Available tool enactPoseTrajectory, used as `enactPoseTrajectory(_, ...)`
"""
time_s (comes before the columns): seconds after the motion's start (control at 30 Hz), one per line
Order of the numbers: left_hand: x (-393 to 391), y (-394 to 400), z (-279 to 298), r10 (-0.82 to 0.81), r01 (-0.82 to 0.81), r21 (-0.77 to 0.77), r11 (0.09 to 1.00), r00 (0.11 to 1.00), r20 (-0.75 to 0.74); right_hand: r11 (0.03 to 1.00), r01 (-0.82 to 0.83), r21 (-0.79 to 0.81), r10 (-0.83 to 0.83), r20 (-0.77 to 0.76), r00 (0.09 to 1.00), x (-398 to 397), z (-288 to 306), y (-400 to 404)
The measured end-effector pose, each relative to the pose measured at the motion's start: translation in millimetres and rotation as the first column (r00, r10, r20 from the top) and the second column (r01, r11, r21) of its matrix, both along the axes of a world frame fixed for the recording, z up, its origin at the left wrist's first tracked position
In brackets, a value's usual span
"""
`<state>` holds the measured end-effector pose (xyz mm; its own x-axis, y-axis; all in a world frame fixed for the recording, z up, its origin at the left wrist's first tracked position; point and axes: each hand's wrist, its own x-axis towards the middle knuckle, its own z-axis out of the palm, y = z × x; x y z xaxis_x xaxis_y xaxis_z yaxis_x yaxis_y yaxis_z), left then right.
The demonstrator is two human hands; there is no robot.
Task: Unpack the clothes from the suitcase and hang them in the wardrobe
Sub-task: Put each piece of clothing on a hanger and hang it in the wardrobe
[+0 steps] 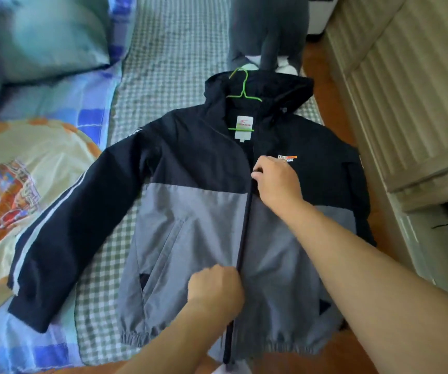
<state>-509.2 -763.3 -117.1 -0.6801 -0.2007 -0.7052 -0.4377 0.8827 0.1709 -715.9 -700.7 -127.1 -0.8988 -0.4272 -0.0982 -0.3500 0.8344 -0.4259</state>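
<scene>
Hooded jacket (190,211), black over grey, lies flat on checked bed cover (163,49), near its right edge; green hanger (243,90) in collar. Left hand (217,288) fingers curled, pinching zip seam near hem. Right hand (276,182) fingers pinching zip at chest.

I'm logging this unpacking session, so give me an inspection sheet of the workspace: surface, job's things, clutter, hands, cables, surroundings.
Surface: green-and-white checked bed cover, jacket spread flat on it.
Job's things: black-and-grey hooded zip jacket, front zipped most of the way up; green wire hanger inside the neck, hook lying on the hood.
Clutter: cream printed T-shirt to the left; pale green pillow; dark grey trousers beyond the hood.
Hands: left hand grips the jacket front by the zip low down; right hand pinches at the zip near the chest.
Cables: nothing seen.
Surroundings: beige ribbed furniture on the right, wooden floor.
</scene>
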Motion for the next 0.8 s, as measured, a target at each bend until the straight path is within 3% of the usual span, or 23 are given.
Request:
enactPoseTrajectory(0.07,-36,-17,6,-0.007,0.004,-0.035,0.999,0.997,-0.074,0.997,-0.077,0.008,0.077,0.075,0.994,-21,2,-15)
enactPoseTrajectory(0.2,-123,-52,2,0.115,-0.120,0.008,0.993,0.934,-0.339,0.993,-0.121,0.004,0.121,0.059,0.991,-6,6,-17)
enactPoseTrajectory(0.33,-153,-70,-18,0.066,-0.029,0.132,0.991,0.955,-0.290,0.977,-0.206,0.052,0.198,0.137,0.971,-27,4,-14)
enactPoseTrajectory(0.43,-145,-67,-24,0.064,-0.010,0.189,0.982,0.958,-0.281,0.942,-0.298,0.157,0.299,0.014,0.954,-58,2,-34)
enactPoseTrajectory(0.53,-141,-62,-28,-0.012,0.058,0.216,0.975,0.978,-0.210,0.965,-0.130,0.229,0.182,-0.222,0.958,-137,-1,-67)
enactPoseTrajectory(0.6,-151,-65,-32,-0.039,0.069,0.230,0.971,0.991,-0.131,0.964,0.023,0.266,0.058,-0.295,0.954,-195,-1,-83)
enactPoseTrajectory(0.73,-183,-93,-40,-0.098,0.132,0.229,0.964,0.983,-0.154,0.933,0.021,0.359,0.014,-0.094,0.995,-241,-19,-102)
enactPoseTrajectory(0.8,-201,-115,-51,-0.021,0.091,0.143,0.985,0.904,-0.427,0.963,0.013,0.267,-0.013,-0.003,1.000,-247,-26,-108)
